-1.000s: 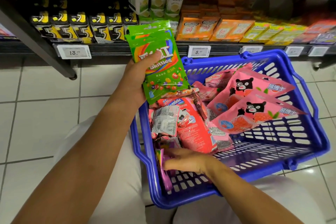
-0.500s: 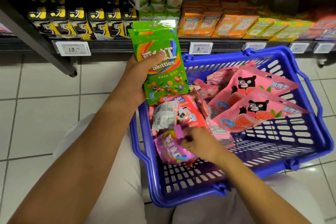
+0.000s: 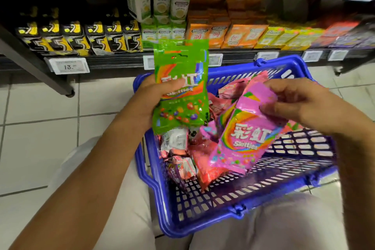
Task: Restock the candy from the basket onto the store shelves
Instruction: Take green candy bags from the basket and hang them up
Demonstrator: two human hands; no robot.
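Note:
My left hand (image 3: pixel 151 97) grips a green Skittles bag (image 3: pixel 180 95) upright above the left side of the blue basket (image 3: pixel 203 215). My right hand (image 3: pixel 304 103) pinches the top of a pink Skittles bag (image 3: pixel 243 138), which hangs tilted over the basket's middle. Under both bags lie several pink and red candy packets (image 3: pixel 182 160), mostly in the basket's left half. The basket rests on my lap.
The low shelf (image 3: pixel 121 63) ahead holds black gum packs (image 3: pixel 81 38), green boxes (image 3: pixel 162 10) and orange boxes (image 3: pixel 223 32), with price tags (image 3: pixel 69 66) along its edge. White tile floor (image 3: pixel 40 138) lies to the left. A dark shelf leg (image 3: pixel 36 71) slants down at left.
My right hand has lifted the pink Skittles bag out of the basket's bottom, up and to the right. The green bag in my left hand has stayed roughly where it was.

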